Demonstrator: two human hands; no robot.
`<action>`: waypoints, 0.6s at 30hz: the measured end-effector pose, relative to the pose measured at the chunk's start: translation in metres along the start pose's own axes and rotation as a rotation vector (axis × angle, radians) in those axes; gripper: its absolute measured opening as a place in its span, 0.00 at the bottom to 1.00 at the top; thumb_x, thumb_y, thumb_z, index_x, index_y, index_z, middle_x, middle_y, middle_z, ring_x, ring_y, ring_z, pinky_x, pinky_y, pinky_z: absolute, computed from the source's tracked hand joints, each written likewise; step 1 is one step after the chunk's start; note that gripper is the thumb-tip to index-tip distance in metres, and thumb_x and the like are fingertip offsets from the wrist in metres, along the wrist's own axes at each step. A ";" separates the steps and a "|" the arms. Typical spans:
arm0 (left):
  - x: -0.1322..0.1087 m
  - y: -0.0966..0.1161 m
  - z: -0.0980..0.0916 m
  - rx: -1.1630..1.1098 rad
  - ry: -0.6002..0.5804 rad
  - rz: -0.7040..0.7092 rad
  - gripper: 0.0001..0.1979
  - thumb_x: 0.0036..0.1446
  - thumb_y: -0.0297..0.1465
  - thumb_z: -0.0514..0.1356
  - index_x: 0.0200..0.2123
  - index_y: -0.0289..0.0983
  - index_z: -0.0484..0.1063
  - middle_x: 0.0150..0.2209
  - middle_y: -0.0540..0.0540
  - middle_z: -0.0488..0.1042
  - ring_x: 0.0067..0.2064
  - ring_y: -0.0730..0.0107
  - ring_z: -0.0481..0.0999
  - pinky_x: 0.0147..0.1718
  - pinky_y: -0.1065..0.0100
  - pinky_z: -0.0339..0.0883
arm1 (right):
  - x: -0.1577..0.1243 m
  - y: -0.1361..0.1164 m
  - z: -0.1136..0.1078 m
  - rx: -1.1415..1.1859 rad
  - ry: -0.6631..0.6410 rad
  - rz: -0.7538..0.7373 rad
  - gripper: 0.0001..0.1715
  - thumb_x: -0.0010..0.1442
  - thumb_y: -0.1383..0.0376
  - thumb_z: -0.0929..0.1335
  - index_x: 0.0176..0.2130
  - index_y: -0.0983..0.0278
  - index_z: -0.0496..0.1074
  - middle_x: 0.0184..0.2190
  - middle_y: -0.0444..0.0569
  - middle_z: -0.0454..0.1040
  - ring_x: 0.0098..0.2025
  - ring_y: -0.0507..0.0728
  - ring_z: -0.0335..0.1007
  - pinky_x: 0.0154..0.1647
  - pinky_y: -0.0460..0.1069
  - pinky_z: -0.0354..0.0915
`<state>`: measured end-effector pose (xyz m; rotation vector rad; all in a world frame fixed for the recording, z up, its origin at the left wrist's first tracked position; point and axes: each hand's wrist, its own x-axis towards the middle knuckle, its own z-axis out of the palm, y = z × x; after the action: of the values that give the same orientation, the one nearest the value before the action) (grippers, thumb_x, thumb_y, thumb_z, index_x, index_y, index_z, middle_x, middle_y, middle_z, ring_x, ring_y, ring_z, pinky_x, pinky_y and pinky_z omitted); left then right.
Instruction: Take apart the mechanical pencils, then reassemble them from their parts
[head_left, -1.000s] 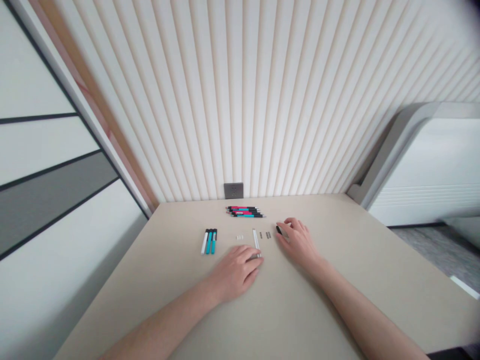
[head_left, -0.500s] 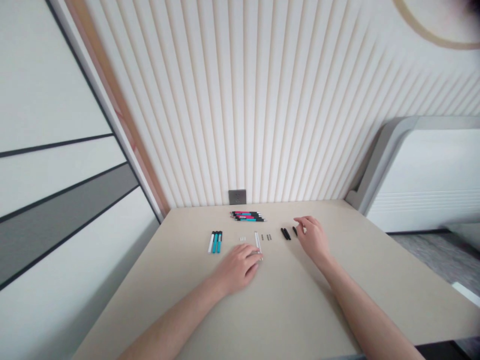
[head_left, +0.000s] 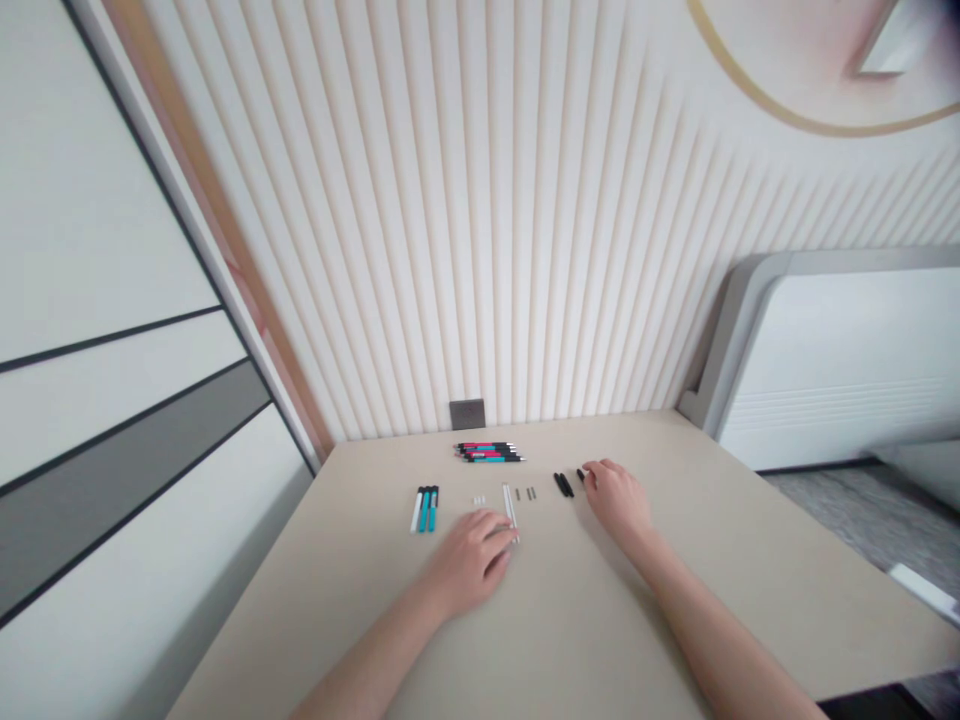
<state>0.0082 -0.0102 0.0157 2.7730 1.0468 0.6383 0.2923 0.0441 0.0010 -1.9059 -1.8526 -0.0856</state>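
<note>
My left hand point(head_left: 471, 562) lies on the table with fingers slightly spread and thumb apart. Its fingertips touch the lower end of thin white pen refills point(head_left: 508, 500). My right hand point(head_left: 621, 502) is at a short black pen part point(head_left: 580, 475), fingers closed at its near end, which they hide. Two similar black parts point(head_left: 563, 485) lie just left of it. Small metal springs point(head_left: 531, 493) rest between the refills and those parts. Tiny whitish pieces point(head_left: 478, 500) sit beyond my left hand. Farther left, three barrels point(head_left: 424, 509), one white and two teal, stand side by side with black ends.
Several pink, teal and black pens point(head_left: 489, 453) lie piled near the wall. A dark socket plate point(head_left: 467, 414) is on the ribbed wall point(head_left: 420, 250) behind the table point(head_left: 360, 560). A pale headboard point(head_left: 840, 350) stands to the right, a panelled cabinet point(head_left: 112, 520) to the left.
The camera view has tilted up and turned slightly right. My right hand's fingers have come down and closed at the rightmost black part. My left hand stays by the refills.
</note>
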 end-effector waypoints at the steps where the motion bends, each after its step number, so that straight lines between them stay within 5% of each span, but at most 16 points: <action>1: 0.000 0.000 0.000 -0.003 -0.001 -0.001 0.16 0.60 0.25 0.56 0.51 0.40 0.71 0.48 0.44 0.73 0.52 0.60 0.70 0.54 0.53 0.65 | 0.000 0.000 -0.001 -0.004 -0.004 0.008 0.18 0.63 0.68 0.60 0.42 0.62 0.77 0.38 0.53 0.78 0.39 0.59 0.74 0.40 0.50 0.62; 10: -0.001 0.001 -0.002 -0.003 0.008 0.000 0.16 0.59 0.25 0.57 0.51 0.41 0.71 0.48 0.44 0.73 0.51 0.60 0.70 0.53 0.54 0.66 | -0.006 -0.019 0.003 0.175 -0.096 -0.266 0.18 0.64 0.69 0.59 0.45 0.62 0.76 0.39 0.50 0.77 0.44 0.57 0.70 0.47 0.49 0.62; 18: -0.002 -0.003 -0.003 -0.020 0.006 0.051 0.16 0.60 0.25 0.56 0.50 0.40 0.71 0.48 0.43 0.72 0.51 0.58 0.70 0.53 0.53 0.66 | 0.014 -0.062 0.009 0.022 -0.182 -0.358 0.19 0.64 0.71 0.60 0.48 0.61 0.75 0.46 0.52 0.74 0.49 0.59 0.66 0.52 0.52 0.59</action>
<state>0.0039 -0.0098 0.0168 2.7910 0.9683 0.6595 0.2318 0.0588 0.0158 -1.5921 -2.2910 -0.0082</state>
